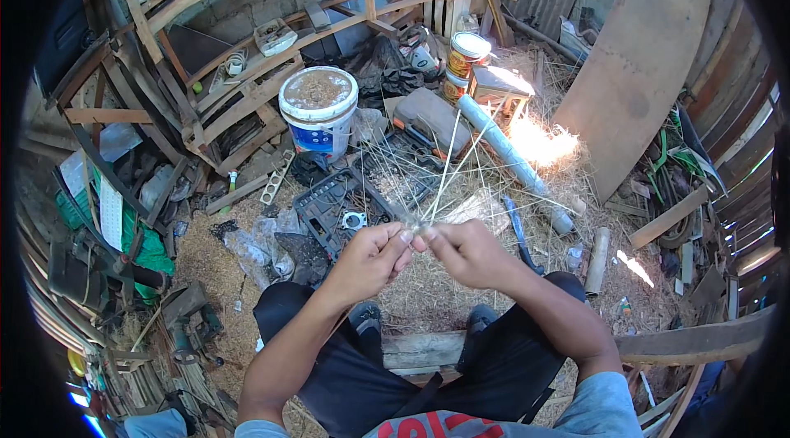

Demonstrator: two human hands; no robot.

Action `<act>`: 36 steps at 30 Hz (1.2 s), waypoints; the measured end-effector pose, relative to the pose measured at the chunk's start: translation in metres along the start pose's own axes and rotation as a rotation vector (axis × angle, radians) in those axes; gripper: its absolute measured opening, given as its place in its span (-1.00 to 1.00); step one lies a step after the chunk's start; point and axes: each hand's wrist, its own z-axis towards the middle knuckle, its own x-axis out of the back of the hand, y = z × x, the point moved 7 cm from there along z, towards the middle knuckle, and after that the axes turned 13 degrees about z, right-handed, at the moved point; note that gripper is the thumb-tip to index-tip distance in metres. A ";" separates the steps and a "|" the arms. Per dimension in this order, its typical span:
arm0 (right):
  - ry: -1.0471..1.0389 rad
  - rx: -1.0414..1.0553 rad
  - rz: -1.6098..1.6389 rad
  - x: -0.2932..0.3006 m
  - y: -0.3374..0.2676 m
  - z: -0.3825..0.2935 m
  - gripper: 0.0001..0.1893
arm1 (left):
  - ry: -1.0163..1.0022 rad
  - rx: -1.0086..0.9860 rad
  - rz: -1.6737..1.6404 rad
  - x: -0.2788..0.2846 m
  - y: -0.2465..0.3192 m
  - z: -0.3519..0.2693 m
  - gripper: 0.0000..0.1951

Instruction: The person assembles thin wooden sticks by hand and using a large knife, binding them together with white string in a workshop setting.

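Thin pale strips [447, 161], perhaps split bamboo, fan out away from me from one crossing point at my fingertips. My left hand [371, 258] pinches them between thumb and bent fingers. Close against it, my right hand [470, 254] grips the same bundle, its thumb pressed near the crossing. The exact weave there is small and partly covered by my fingers. Beyond my hands lies a pale wood block [475, 211]. A machete-like knife [513, 222] rests to its right on the shavings, handle towards me. Left of the strips sits an open black tool case [327, 206].
A white bucket [318, 106] stands ahead left, beside a closed grey tool case [429, 117]. A thick pipe or bamboo pole [512, 157] lies ahead right, near stacked paint cans [464, 58]. A plywood sheet [645, 61] leans at right. A bench vise [188, 330] is at left.
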 end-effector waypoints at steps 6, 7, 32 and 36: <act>0.093 -0.057 -0.027 0.014 0.005 -0.001 -0.54 | -0.120 0.128 -0.251 -0.008 -0.002 -0.007 -0.70; 0.060 -0.002 -0.060 0.006 0.000 -0.002 -0.54 | -0.140 0.158 -0.320 -0.008 -0.005 -0.007 -0.70; 0.008 -0.044 0.075 0.008 0.000 0.000 -0.61 | -0.191 0.218 -0.482 -0.010 -0.002 -0.004 -0.73; -0.031 -0.030 0.079 0.001 0.004 -0.001 -0.62 | -0.211 0.215 -0.481 -0.009 -0.002 -0.003 -0.72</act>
